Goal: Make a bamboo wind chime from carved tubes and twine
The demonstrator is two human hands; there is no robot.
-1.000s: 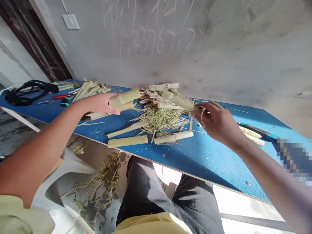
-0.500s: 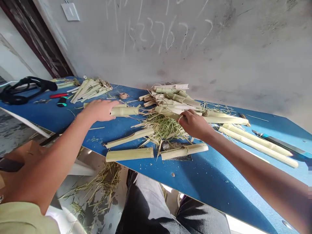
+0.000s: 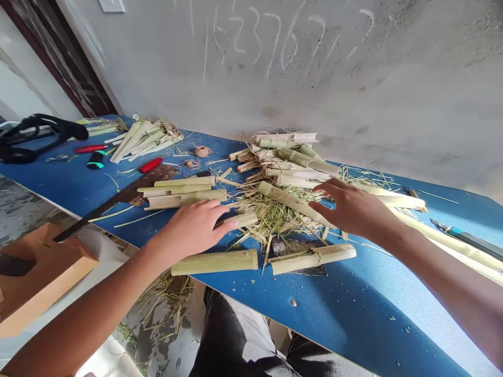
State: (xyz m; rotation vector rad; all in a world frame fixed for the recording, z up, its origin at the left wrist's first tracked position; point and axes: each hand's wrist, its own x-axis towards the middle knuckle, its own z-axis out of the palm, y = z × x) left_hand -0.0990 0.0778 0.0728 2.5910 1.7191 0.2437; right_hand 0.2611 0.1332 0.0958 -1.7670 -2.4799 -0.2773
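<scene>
Bamboo stub (image 3: pixel 243 220) under the left hand's (image 3: pixel 192 230) loosely curled fingers, apparently unheld; right hand (image 3: pixel 353 207) spread open, empty, with room before the blue table's (image 3: pixel 346 314) front edge.

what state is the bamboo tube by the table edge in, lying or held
Pale green bamboo tube lying flat on the blue table; neither left hand nor right hand grips it

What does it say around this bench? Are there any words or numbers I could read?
"23767", pale handwritten digits on the grey wall; the marks on either side are too unclear to read.
The blue-and-black knife shows no readable label.
</scene>
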